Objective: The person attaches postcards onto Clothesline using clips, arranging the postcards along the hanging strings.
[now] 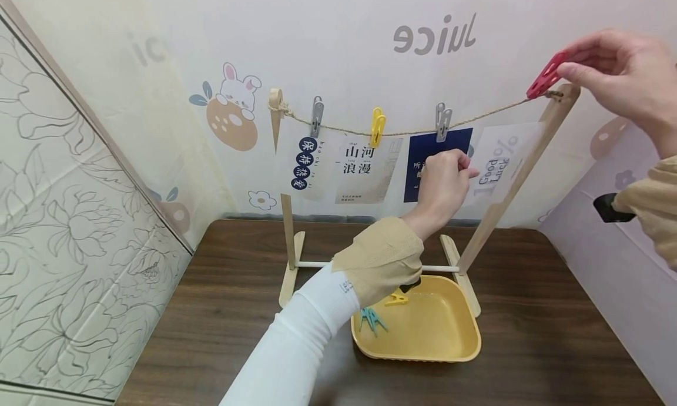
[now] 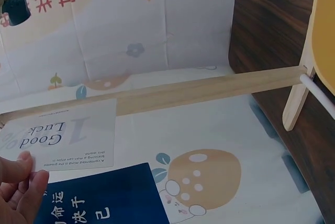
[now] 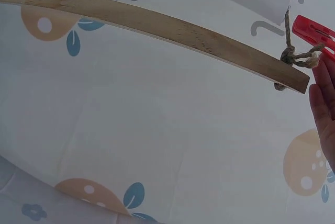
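My left hand point(image 1: 441, 180) pinches the edge of a pale "Good Luck" card point(image 1: 499, 165) beside the right post. In the left wrist view, thumb and fingertips point(image 2: 36, 185) meet at one border of that card point(image 2: 94, 130). Up by the top of the right post, my right hand point(image 1: 626, 80) holds a red clothespin point(image 1: 547, 74) at the twine point(image 1: 492, 111). Whether its tip grips anything cannot be seen. A dark blue card point(image 1: 460, 138) hangs under a grey clothespin point(image 1: 443, 123), partly behind the left hand.
Further left, a yellow clothespin point(image 1: 377, 127) and a grey clothespin point(image 1: 317, 117) hold two more cards on the twine. The wooden stand point(image 1: 529, 165) rises from a brown table point(image 1: 222, 312). In front sits a yellow tray point(image 1: 439, 356) with blue clothespins point(image 1: 373, 319) and a yellow one point(image 1: 396, 299).
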Available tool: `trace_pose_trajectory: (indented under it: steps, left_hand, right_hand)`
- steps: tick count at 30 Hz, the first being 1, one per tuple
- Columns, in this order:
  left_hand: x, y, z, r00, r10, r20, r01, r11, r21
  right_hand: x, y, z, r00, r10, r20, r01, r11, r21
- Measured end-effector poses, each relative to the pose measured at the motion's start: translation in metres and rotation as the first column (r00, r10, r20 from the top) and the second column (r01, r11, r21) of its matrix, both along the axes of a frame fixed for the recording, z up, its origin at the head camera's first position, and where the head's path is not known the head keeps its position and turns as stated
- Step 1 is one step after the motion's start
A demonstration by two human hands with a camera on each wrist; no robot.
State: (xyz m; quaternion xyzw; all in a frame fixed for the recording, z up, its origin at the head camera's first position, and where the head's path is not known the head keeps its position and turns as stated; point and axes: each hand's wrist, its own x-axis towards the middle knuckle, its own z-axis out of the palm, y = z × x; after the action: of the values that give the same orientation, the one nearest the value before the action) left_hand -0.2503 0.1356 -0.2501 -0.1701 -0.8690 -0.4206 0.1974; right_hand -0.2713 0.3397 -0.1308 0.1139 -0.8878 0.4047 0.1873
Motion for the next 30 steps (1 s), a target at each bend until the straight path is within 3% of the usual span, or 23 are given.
trace_pose_trajectory:
  steps: [7,14,24,30]
  left_hand:
    - [-0.007,0.007,0.005,0.996,0.08,0.026,-0.08,0.997,-0.01]
    - [-0.011,0.012,0.006,0.994,0.099,0.045,-0.097,0.995,-0.036]
    - [-0.011,0.02,0.01,0.99,0.118,0.072,-0.114,0.992,-0.062]
    - [-0.012,0.023,0.011,0.989,0.123,0.076,-0.12,0.992,-0.036]
  right_hand:
    - [-0.001,-0.001,-0.002,0.999,0.012,-0.04,-0.011,1.0,0.026]
    - [0.002,-0.002,0.0,1.0,-0.012,-0.025,0.014,0.998,0.054]
    - [0.001,0.0,0.003,1.0,-0.001,-0.004,0.001,0.999,-0.045]
    - [-0.001,-0.002,0.002,0.999,0.014,-0.029,-0.017,0.995,-0.1]
